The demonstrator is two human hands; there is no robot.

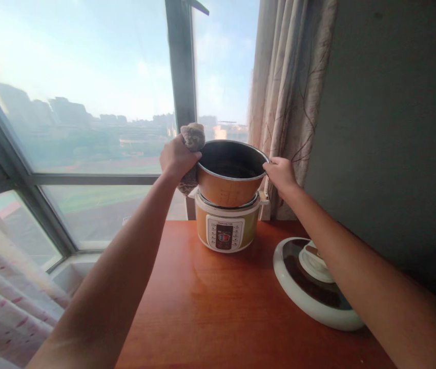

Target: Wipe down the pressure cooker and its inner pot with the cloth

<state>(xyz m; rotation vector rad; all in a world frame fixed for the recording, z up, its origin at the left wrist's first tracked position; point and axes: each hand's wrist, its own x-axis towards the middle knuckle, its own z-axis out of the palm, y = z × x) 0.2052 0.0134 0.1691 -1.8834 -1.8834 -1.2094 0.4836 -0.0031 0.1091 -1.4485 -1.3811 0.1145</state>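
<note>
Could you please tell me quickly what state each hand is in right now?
Left hand: closed, holding a grey cloth, thumb at the rim of the inner pot.
Right hand: closed, gripping the inner pot's opposite rim.

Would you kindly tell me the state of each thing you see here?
Cooker: upright, uncovered
Inner pot: upright, mostly above the cooker
Lid: lying top side up
Cloth: bunched
Left hand: closed around cloth, at pot rim
Right hand: pinching pot rim
Curtains: hanging in folds

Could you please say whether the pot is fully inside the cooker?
No: much of the pot shows above the cooker; whether its base is clear, I cannot tell.
</note>
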